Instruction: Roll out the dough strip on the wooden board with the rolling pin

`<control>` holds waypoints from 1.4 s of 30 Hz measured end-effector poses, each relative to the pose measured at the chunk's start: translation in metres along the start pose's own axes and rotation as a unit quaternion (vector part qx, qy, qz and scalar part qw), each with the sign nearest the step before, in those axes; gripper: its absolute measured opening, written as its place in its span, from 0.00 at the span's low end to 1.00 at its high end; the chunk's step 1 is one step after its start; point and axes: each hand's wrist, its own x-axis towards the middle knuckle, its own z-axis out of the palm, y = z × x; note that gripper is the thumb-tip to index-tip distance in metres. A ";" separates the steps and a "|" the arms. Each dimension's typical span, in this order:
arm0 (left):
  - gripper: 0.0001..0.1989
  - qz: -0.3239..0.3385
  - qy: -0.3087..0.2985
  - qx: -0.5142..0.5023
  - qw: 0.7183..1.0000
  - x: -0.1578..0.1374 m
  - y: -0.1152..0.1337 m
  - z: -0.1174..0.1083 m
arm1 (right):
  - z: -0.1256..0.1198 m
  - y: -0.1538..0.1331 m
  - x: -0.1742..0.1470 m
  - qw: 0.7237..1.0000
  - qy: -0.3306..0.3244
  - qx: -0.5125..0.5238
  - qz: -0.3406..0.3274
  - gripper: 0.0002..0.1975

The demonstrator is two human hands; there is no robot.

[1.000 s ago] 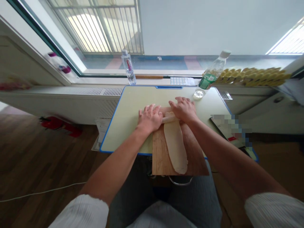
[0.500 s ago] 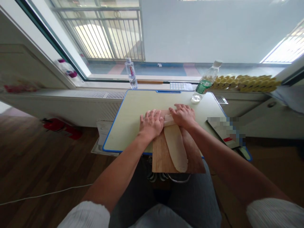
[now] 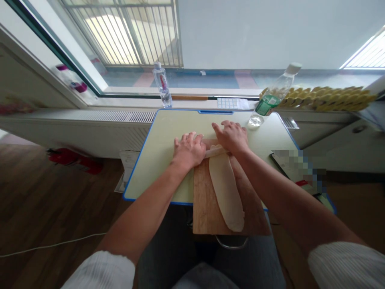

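Observation:
A long flat strip of dough lies lengthwise on a wooden board. Across its far end lies a pale rolling pin, visible only between my hands. My left hand rests its palm on the left end of the pin, fingers spread forward and not wrapped round it. On the other end sits the heel of my right hand, its fingers stretched out past the pin. Both hands hide the pin's ends.
The board overhangs the near edge of a blue-rimmed table. A green-labelled bottle stands at the back right, a clear bottle by the window. On the table's right lies a dark-edged flat object, partly pixelated. A fire extinguisher is at floor left.
Both hands have rolled the pin slightly over the dough's far end, and the right hand's fingers have gone farther forward. The view has shifted, so the board appears lower.

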 end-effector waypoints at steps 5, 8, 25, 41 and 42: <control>0.26 -0.002 -0.010 0.007 1.000 0.014 -0.008 0.001 | 0.004 -0.004 0.014 1.000 0.001 0.003 0.002 0.40; 0.26 -0.003 -0.019 0.008 1.000 0.018 -0.010 0.000 | 0.005 -0.007 0.018 1.000 0.006 -0.001 -0.001 0.40; 0.19 -0.025 0.093 -0.004 0.995 -0.025 0.015 0.009 | -0.004 0.011 -0.085 0.992 0.087 -0.077 -0.042 0.28; 0.25 -0.002 0.022 -0.001 1.000 0.037 0.002 0.004 | 0.000 0.012 -0.031 0.998 0.024 -0.041 -0.031 0.29; 0.26 -0.001 0.012 0.000 1.000 0.042 0.001 0.003 | 0.000 0.012 -0.026 0.999 0.017 -0.037 -0.028 0.30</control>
